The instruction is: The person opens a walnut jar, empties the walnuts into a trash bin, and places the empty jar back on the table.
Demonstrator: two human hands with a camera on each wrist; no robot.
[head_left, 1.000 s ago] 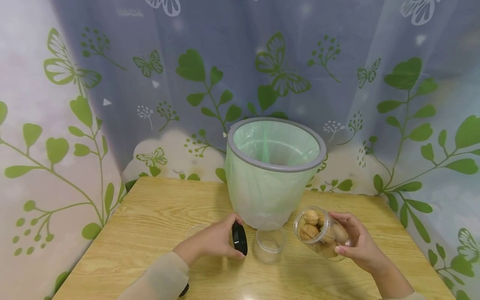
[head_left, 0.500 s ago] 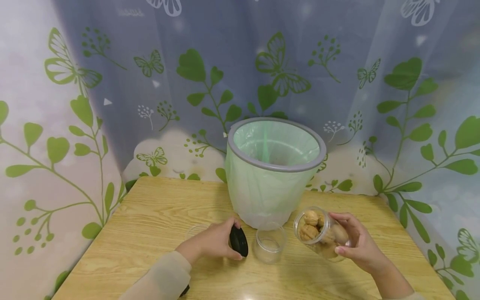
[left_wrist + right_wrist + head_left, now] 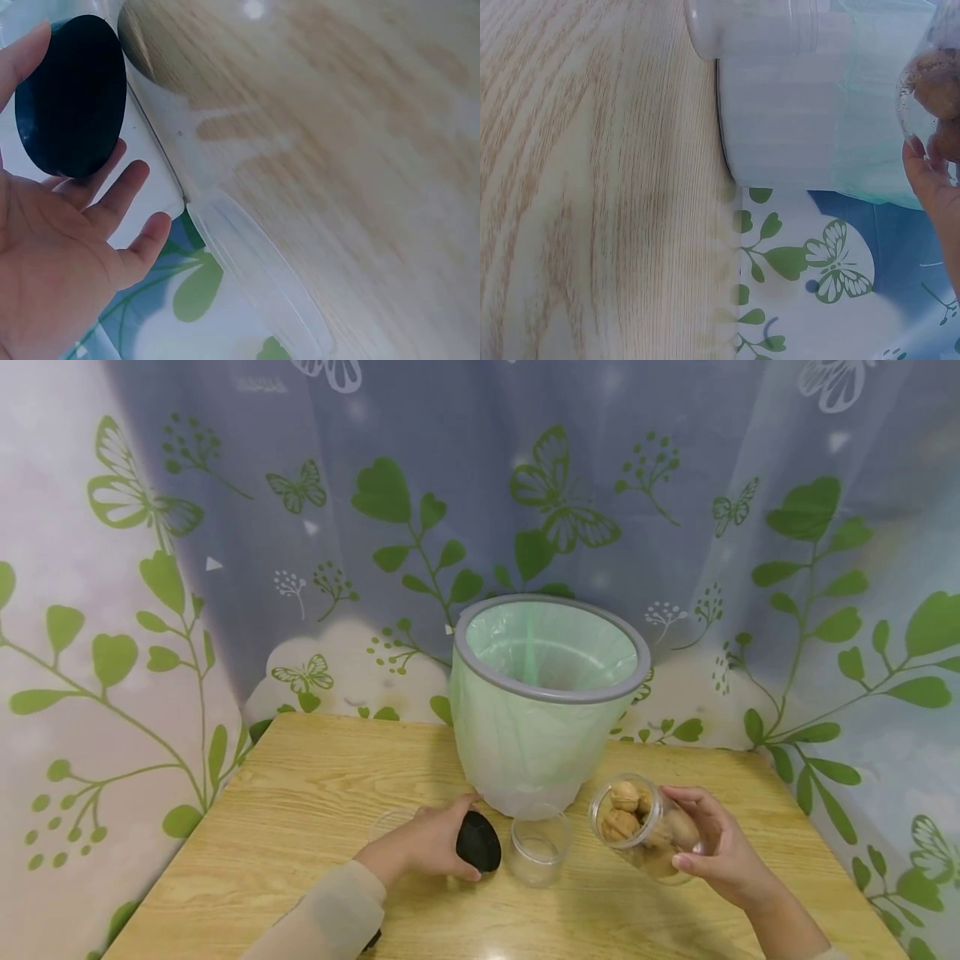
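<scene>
My left hand point(image 3: 431, 845) pinches a round black jar lid point(image 3: 478, 843) by its edges, thumb on one side and fingertips on the other. In the left wrist view the lid point(image 3: 71, 97) stands on edge, and the other fingers spread away from it. My right hand point(image 3: 723, 852) grips a transparent jar point(image 3: 660, 847) of walnuts point(image 3: 621, 824), tilted with its uncovered mouth facing left. The right wrist view shows only part of that jar and a few fingers point(image 3: 930, 184). Between my hands, a second transparent jar point(image 3: 538, 860) stands upright on the wooden table point(image 3: 330, 777), uncovered.
A bin point(image 3: 532, 743) with a grey rim and a pale green liner stands behind the middle jar. Another transparent container point(image 3: 386, 822) is partly hidden behind my left wrist. Below the left sleeve a bit of a black object point(image 3: 372, 941) shows. Patterned curtains point(image 3: 420, 460) enclose the table.
The black lid has rotated in my left hand, from nearly edge-on to showing its broad dark face. My right hand and the walnut jar have stayed almost still.
</scene>
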